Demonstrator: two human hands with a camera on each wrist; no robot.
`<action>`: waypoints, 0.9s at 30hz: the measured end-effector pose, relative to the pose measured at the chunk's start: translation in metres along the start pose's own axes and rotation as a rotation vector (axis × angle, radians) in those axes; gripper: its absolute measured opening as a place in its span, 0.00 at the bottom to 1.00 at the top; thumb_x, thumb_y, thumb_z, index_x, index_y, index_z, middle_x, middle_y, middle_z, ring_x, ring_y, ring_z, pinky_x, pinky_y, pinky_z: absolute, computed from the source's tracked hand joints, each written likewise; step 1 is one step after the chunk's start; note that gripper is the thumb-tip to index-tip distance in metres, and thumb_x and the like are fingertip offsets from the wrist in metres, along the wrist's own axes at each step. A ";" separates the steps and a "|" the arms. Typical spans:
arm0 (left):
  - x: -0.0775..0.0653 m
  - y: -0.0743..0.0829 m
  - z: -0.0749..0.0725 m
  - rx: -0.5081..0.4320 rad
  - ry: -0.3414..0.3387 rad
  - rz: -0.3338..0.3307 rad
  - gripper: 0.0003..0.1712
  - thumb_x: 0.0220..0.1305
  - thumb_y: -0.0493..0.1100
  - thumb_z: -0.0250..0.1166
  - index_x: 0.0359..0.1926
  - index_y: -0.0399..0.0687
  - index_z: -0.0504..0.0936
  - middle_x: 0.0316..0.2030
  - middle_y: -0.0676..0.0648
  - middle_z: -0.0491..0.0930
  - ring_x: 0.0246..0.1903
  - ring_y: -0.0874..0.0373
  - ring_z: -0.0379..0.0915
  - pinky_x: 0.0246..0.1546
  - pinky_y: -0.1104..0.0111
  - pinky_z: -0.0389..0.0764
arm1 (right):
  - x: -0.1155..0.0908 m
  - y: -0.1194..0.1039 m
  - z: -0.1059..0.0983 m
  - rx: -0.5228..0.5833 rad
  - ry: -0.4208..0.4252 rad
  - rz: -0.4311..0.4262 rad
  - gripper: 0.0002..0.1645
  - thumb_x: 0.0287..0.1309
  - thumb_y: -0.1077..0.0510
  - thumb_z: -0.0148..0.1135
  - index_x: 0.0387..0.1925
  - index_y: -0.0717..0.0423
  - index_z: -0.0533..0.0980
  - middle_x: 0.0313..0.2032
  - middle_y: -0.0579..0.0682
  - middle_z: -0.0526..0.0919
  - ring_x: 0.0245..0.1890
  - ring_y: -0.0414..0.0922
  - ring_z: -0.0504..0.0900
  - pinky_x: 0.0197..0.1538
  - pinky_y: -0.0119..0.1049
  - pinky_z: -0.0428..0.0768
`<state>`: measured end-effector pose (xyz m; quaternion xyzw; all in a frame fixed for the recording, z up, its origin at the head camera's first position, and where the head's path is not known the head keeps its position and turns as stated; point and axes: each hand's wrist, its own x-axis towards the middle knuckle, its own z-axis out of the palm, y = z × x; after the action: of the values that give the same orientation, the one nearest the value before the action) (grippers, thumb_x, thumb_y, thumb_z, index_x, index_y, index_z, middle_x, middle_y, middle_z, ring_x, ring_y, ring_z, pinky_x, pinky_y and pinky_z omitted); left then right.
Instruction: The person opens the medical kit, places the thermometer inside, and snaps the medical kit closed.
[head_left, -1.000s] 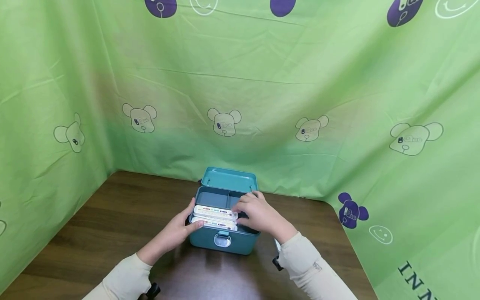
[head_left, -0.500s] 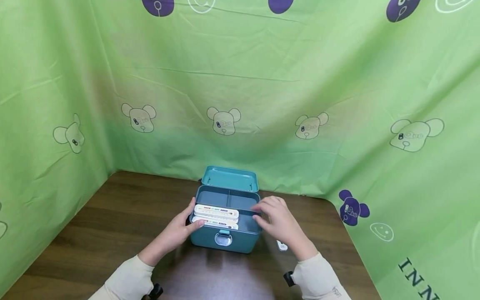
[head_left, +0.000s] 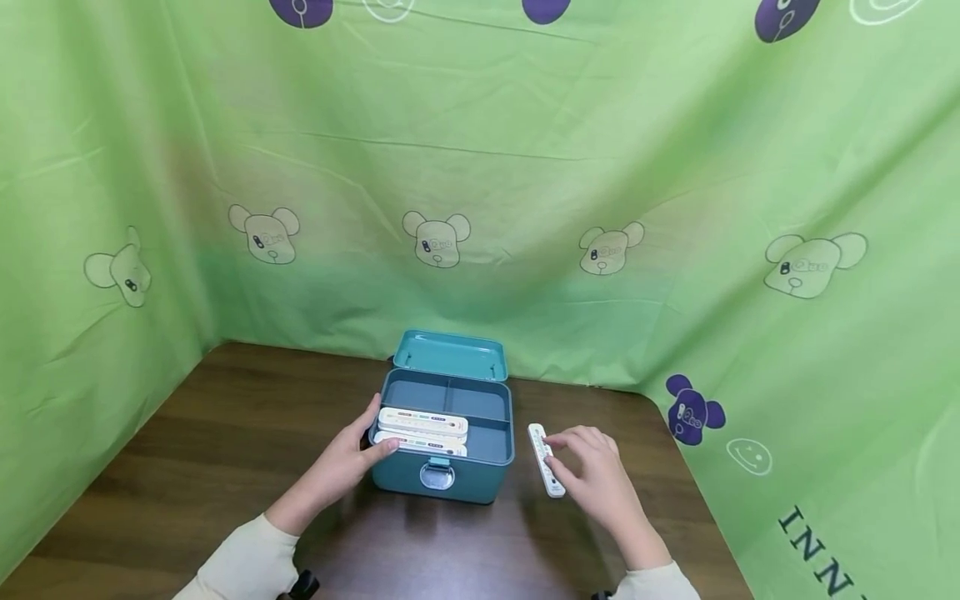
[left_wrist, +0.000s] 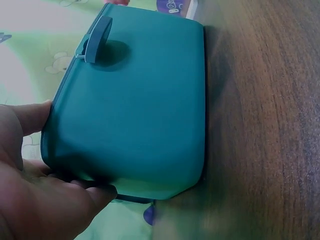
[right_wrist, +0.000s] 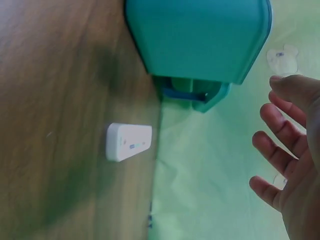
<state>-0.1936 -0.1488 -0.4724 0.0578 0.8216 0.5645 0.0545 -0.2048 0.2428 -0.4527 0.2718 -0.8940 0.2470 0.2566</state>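
Observation:
In the head view a teal storage box [head_left: 472, 481] stands on the table with its lid [head_left: 450, 357] tipped back. Several slim white cases [head_left: 423, 422] with small printed marks lie in its front left part. My left hand [head_left: 333, 471] holds the box's left side, thumb at the rim, as the left wrist view of the box [left_wrist: 135, 110] also shows. Another slim white case [head_left: 542, 463] lies on the table right of the box. Over it hovers my right hand [head_left: 596, 475], fingers loosely bent; the right wrist view shows the hand [right_wrist: 300, 145] apart from that case [right_wrist: 131, 141].
A divider splits the back of the box into two compartments. A metal latch [head_left: 437, 475] sits on its front. Green printed cloth [head_left: 517, 292] hangs behind and beside the brown wooden table [head_left: 247, 433].
My right hand has moved from inside the box out to the right, over the lone white case, which has come into fuller view. The left hand has stayed on the box.

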 end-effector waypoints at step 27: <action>-0.005 0.005 0.001 -0.050 -0.024 -0.011 0.53 0.73 0.54 0.63 0.83 0.47 0.39 0.83 0.43 0.37 0.81 0.43 0.31 0.77 0.47 0.44 | -0.042 0.022 0.037 -0.001 -0.216 0.619 0.39 0.46 0.48 0.82 0.60 0.59 0.80 0.56 0.58 0.83 0.57 0.58 0.77 0.52 0.56 0.68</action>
<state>-0.1883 -0.1467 -0.4686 0.0587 0.8068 0.5839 0.0692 -0.2003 0.2521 -0.5121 0.0118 -0.9564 0.2825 0.0731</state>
